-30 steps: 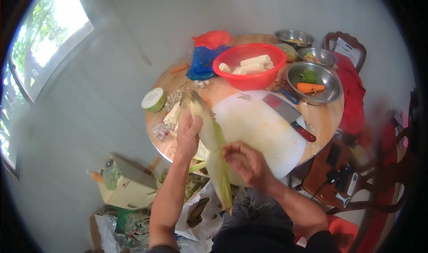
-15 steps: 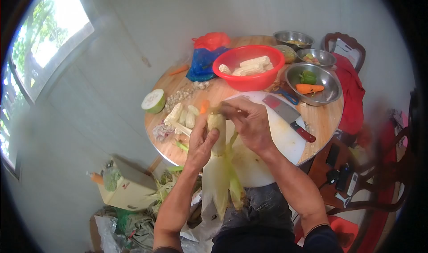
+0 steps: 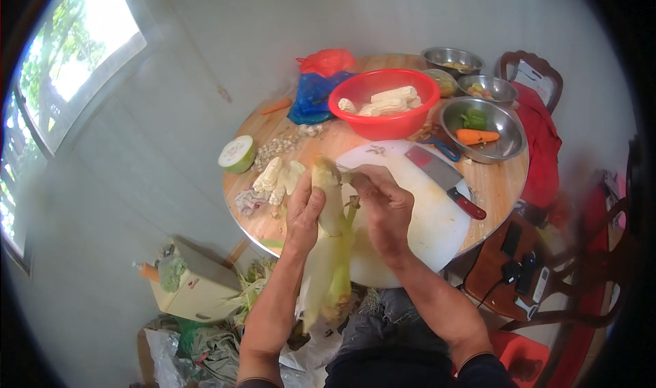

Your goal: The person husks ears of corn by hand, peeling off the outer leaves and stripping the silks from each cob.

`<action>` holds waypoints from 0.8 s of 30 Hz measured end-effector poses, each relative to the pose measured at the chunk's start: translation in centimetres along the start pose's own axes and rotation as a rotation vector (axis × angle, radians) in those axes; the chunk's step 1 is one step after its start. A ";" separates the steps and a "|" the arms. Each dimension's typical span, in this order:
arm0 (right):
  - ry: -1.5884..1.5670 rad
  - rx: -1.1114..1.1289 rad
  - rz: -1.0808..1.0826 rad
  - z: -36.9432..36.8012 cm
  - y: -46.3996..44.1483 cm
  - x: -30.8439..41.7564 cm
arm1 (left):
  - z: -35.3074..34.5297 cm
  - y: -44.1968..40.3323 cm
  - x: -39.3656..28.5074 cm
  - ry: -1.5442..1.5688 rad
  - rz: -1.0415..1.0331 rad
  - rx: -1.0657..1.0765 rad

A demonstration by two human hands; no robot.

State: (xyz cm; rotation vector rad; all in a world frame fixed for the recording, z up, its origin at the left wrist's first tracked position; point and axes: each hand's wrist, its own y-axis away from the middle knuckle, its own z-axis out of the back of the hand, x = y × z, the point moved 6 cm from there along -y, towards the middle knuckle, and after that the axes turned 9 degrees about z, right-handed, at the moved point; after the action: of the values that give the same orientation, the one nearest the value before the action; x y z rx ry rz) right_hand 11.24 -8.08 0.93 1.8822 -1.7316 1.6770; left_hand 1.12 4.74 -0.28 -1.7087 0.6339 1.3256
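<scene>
An ear of corn (image 3: 332, 207), partly in its pale green husk, stands roughly upright in front of me over the near edge of the round white cutting board (image 3: 427, 231). My left hand (image 3: 303, 217) is wrapped around its left side. On the right, the fingers of my right hand (image 3: 384, 200) are pinched by the ear's upper end, on a thin strip of husk mostly hidden by the fingers. Loosened husk leaves (image 3: 328, 272) hang below toward my lap. Beyond my right hand, a cleaver (image 3: 437, 173) with a red handle lies on the board.
A red basin (image 3: 386, 123) holds peeled corn. Beside it, a steel bowl (image 3: 502, 152) contains a carrot (image 3: 476, 136) and a green pepper (image 3: 474, 119). Garlic (image 3: 277, 147), a cut gourd (image 3: 237, 154) and a blue bag (image 3: 314, 98) lie on the wooden table. Husks lie below left.
My right hand has moved slightly right and down from the ear's top, drawing a thin strip sideways. My left hand still grips the ear.
</scene>
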 end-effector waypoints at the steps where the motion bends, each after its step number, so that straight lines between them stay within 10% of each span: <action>1: -0.070 -0.029 -0.092 0.0 0.0 -0.3 | 0.0 0.0 0.0 -0.001 0.000 -0.004; 24: -0.200 0.215 -0.272 -1.3 4.0 -4.1 | 6.1 -1.0 3.1 0.264 0.007 -0.204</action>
State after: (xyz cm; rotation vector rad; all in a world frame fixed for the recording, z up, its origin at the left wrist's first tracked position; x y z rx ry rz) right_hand 8.45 -5.94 -3.74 2.3285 -1.3157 1.6753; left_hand -0.27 10.80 -3.32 -2.0716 0.6725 1.2125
